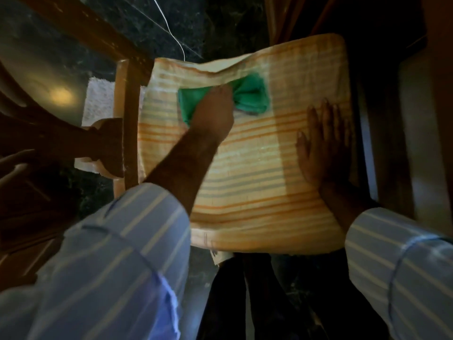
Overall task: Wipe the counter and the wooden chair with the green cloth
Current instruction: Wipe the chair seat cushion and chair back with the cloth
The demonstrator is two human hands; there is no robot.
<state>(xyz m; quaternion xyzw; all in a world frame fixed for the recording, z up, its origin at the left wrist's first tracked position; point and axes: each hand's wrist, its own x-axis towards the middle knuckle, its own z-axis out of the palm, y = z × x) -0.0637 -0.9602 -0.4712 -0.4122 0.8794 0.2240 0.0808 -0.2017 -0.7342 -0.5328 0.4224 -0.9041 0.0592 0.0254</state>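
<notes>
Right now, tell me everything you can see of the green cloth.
The green cloth is a soft, plain green fabric, bunched at its middle so it flares out to either side like a bow. It lies on the far part of the striped orange-and-cream seat cushion, just below a turned-up fold in the cover. The left hand presses down on its middle, hiding that part. Its edges look blurred. The right hand lies flat on the cushion, apart from the cloth.

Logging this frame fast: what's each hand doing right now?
Left hand: closed on the green cloth, pressing it to the striped cushion.
Right hand: open, flat on the cushion, holding nothing.
</notes>
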